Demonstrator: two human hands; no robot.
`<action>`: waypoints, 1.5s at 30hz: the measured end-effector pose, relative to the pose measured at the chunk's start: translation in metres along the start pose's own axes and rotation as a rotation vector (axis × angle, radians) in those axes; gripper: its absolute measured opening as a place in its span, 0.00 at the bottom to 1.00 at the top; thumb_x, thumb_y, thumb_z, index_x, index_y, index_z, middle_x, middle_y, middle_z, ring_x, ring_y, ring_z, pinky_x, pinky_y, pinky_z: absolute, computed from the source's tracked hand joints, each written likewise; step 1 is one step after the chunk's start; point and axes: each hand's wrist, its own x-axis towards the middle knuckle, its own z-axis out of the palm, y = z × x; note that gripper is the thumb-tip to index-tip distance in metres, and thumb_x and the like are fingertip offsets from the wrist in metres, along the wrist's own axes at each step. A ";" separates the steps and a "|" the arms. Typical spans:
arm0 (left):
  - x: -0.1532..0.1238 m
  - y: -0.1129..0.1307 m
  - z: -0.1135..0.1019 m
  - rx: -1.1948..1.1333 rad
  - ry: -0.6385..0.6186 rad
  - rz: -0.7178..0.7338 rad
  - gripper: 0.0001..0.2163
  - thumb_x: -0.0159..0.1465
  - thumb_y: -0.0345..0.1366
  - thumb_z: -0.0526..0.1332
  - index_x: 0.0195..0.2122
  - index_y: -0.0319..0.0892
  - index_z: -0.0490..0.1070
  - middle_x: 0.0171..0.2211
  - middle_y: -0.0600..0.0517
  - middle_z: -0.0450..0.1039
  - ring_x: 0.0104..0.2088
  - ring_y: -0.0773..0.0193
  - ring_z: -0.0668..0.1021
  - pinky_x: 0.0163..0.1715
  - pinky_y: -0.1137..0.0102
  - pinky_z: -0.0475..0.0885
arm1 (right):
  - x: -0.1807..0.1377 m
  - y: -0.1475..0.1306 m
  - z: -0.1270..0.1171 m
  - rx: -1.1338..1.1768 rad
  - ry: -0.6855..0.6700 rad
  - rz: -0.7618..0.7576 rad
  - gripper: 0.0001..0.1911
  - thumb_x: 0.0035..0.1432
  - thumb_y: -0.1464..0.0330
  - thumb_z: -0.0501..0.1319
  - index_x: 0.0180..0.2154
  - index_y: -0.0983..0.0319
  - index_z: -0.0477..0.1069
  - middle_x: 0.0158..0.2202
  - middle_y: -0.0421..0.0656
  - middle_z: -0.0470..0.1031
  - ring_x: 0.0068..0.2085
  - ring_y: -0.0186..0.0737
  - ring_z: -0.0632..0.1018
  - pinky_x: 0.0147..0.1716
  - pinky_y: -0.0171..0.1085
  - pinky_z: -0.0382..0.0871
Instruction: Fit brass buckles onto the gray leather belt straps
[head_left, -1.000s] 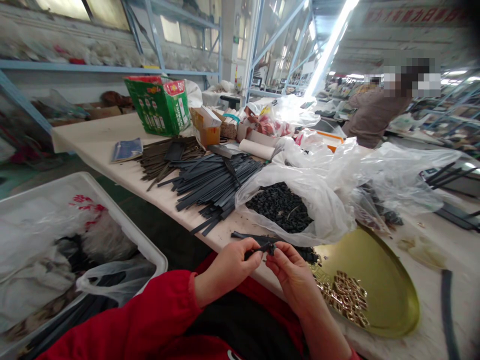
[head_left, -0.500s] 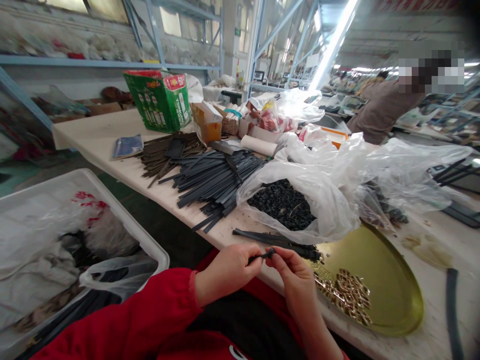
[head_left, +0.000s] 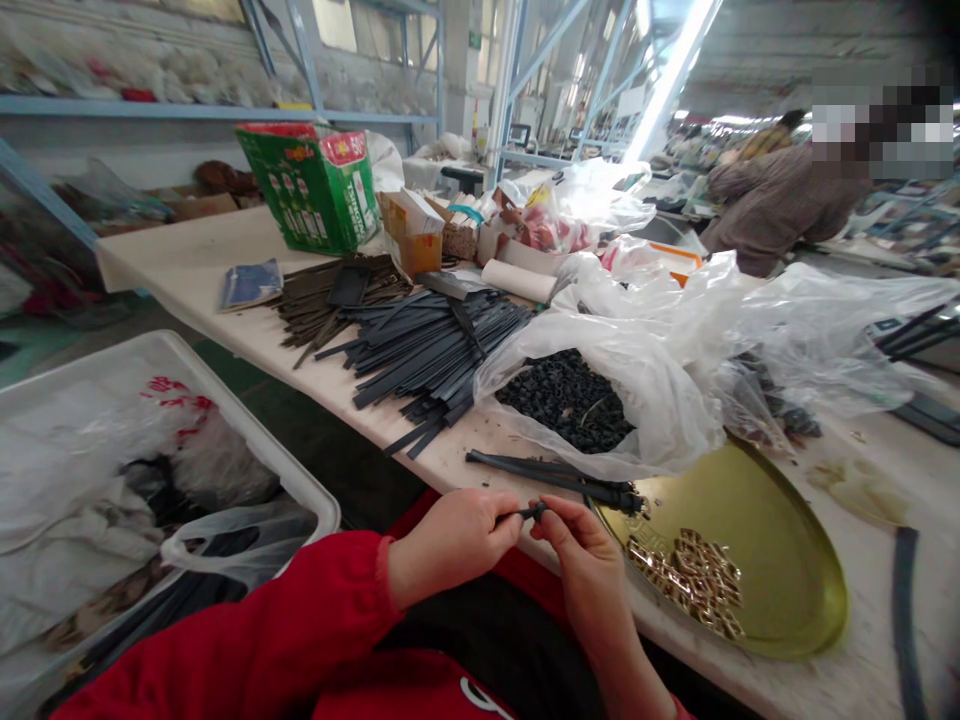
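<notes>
My left hand (head_left: 450,535) and my right hand (head_left: 581,550) meet at the table's near edge, both pinched on a thin black strip (head_left: 529,513) held between their fingertips. My left arm wears a red sleeve. Just beyond the hands a few finished black strips (head_left: 555,472) lie on the table. To the right sits a gold tray (head_left: 780,560) with several small brass pieces (head_left: 694,582). An open clear bag of small black pieces (head_left: 570,400) stands behind the strips.
A pile of dark flat strips (head_left: 420,350) covers the table's middle, with a green carton (head_left: 315,185) and small boxes behind. A white bin (head_left: 150,480) with plastic bags stands at my left. Another person (head_left: 772,205) works at the far right.
My hands stay pinched on the strip and have barely moved. The view has shifted slightly downward and rightward.
</notes>
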 end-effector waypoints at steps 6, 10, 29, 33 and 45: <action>-0.001 0.000 0.006 -0.056 -0.025 -0.018 0.12 0.62 0.33 0.50 0.26 0.41 0.70 0.21 0.55 0.68 0.22 0.68 0.67 0.22 0.73 0.54 | 0.000 0.001 -0.004 -0.128 -0.080 -0.020 0.11 0.43 0.61 0.66 0.32 0.59 0.75 0.28 0.40 0.76 0.30 0.38 0.74 0.34 0.39 0.70; -0.003 0.003 0.011 -0.164 -0.035 -0.036 0.12 0.62 0.34 0.49 0.28 0.40 0.70 0.24 0.54 0.69 0.24 0.67 0.68 0.24 0.74 0.58 | -0.001 0.002 -0.007 0.143 -0.135 0.198 0.13 0.42 0.62 0.68 0.32 0.60 0.74 0.30 0.40 0.77 0.31 0.38 0.76 0.34 0.38 0.71; -0.015 0.003 0.006 -0.594 -0.283 -0.142 0.12 0.62 0.32 0.48 0.47 0.39 0.56 0.25 0.56 0.68 0.21 0.71 0.69 0.19 0.78 0.62 | -0.026 0.000 -0.012 0.292 -0.337 0.316 0.13 0.53 0.57 0.60 0.35 0.59 0.72 0.27 0.39 0.73 0.30 0.36 0.72 0.33 0.36 0.67; -0.021 0.006 0.002 -0.411 -0.264 -0.174 0.15 0.61 0.38 0.52 0.48 0.40 0.59 0.25 0.56 0.69 0.23 0.68 0.71 0.21 0.76 0.62 | -0.028 0.000 -0.014 0.246 -0.438 0.412 0.15 0.49 0.59 0.64 0.36 0.61 0.70 0.25 0.38 0.71 0.27 0.31 0.68 0.28 0.30 0.61; -0.025 -0.003 0.002 -0.086 -0.260 -0.244 0.14 0.57 0.45 0.57 0.36 0.40 0.69 0.30 0.51 0.73 0.28 0.63 0.73 0.26 0.73 0.62 | -0.031 0.009 -0.015 0.269 -0.357 0.338 0.17 0.44 0.62 0.67 0.24 0.61 0.60 0.26 0.34 0.64 0.27 0.29 0.66 0.29 0.29 0.60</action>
